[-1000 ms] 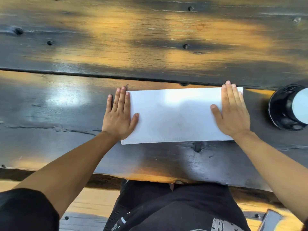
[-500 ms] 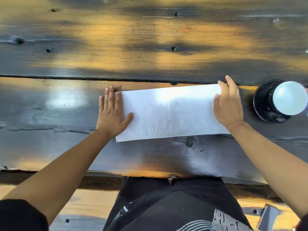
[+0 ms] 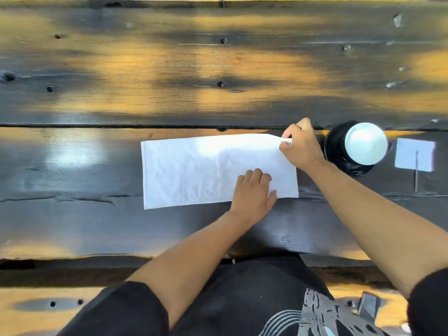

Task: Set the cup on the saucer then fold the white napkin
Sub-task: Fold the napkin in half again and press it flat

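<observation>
Napkin first: the white cloth lies flat on the dark wood table right in front of you, folded into a long strip that runs left to right. Your right hand is at its far right corner. The thumb and fingers there are curled and pinch that corner, and the corner is lifted a little off the table. Your left hand rests on the near right part of the cloth. Its fingers look bent at the tips and hold nothing; they just press down on the cloth.

Just to the right of your right hand is the cup. It is white inside and it sits on the black saucer. A bit farther right, a small white card stands on the table, apart from the saucer.
</observation>
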The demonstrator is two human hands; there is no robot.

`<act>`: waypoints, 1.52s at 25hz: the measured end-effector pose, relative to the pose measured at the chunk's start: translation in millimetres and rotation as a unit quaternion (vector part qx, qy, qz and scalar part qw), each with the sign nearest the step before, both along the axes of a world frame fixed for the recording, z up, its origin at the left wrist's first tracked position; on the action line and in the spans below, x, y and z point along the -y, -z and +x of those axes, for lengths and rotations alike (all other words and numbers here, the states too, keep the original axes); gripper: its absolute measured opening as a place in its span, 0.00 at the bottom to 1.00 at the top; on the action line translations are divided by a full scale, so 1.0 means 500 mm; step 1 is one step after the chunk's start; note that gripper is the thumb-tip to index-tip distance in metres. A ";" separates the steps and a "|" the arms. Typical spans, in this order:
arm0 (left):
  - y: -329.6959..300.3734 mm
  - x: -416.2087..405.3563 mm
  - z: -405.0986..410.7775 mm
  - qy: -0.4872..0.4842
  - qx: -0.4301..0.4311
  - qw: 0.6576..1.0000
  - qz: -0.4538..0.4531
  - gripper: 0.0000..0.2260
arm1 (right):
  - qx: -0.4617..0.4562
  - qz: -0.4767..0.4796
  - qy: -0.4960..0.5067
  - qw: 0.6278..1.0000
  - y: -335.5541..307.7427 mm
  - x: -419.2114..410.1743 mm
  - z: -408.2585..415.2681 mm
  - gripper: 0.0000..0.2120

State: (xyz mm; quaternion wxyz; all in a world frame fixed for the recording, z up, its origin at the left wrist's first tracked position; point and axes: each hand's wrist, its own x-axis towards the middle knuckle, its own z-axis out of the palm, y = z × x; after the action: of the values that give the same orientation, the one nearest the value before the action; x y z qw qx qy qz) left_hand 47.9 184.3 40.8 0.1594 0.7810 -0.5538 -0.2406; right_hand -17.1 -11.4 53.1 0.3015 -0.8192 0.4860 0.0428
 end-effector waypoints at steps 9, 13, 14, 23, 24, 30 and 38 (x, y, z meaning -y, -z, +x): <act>-0.057 0.066 -0.091 -0.236 -0.116 0.964 0.040 0.33 | 0.146 0.421 0.305 0.842 -0.072 -0.074 -0.054 0.10; -0.093 0.017 -0.065 -0.197 -0.107 0.974 0.026 0.26 | 0.210 0.462 0.345 0.790 -0.106 -0.115 -0.053 0.11; -0.105 -0.001 -0.058 -0.203 -0.117 0.972 0.022 0.25 | 0.220 0.451 0.346 0.793 -0.115 -0.124 -0.053 0.14; -0.221 -0.146 0.046 -0.321 -0.179 0.930 0.007 0.04 | 0.267 0.318 0.214 0.884 -0.227 -0.192 -0.033 0.11; -0.234 -0.157 0.059 -0.332 -0.177 0.926 -0.013 0.04 | 0.272 0.320 0.202 0.885 -0.233 -0.192 -0.033 0.10; -0.297 -0.156 0.169 -0.341 -0.170 0.920 -0.093 0.06 | 0.283 0.368 0.098 0.880 -0.258 -0.162 -0.023 0.06; -0.339 -0.148 0.259 -0.288 -0.271 0.917 -0.055 0.11 | 0.236 0.220 0.033 0.946 -0.262 -0.123 -0.005 0.04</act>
State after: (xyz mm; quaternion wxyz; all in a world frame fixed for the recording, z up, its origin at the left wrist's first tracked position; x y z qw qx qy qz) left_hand 177.6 258.5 210.5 0.4088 0.8015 -0.2529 -0.3557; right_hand -19.7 50.1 184.2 0.5820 -0.7021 0.4064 -0.0560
